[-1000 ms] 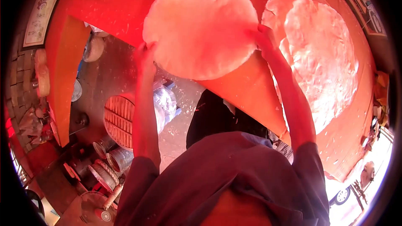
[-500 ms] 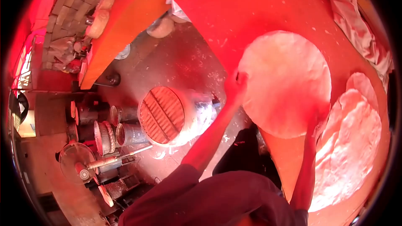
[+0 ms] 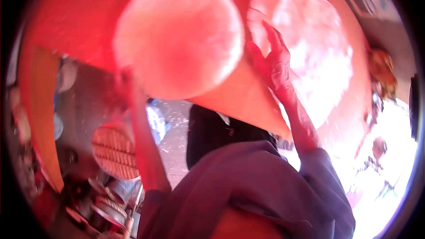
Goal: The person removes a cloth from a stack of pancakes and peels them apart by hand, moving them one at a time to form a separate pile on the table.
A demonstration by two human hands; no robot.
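Note:
A large, thin round sheet of dough or flatbread (image 3: 179, 37) lies on the red-orange table, slightly blurred. My left hand (image 3: 125, 79) is at its lower left edge, smeared by motion, so its fingers and any contact cannot be made out. My right hand (image 3: 275, 59) is open, with thumb and fingers apart, to the right of the round sheet. Behind that hand, larger wrinkled flatbread sheets (image 3: 316, 44) overlap on the table. Nothing shows between the right hand's fingers.
The table (image 3: 248, 95) has its near edge just before my body. On the floor at lower left stands a container with a round slatted lid (image 3: 116, 151), near several pots (image 3: 108, 210). Another orange counter (image 3: 44, 106) is at far left. A person (image 3: 377, 150) appears in bright light at right.
My view has swung, so table and sheets appear further left and higher. My right hand, earlier at the round sheet's lower right edge, is now apart from it with fingers spread.

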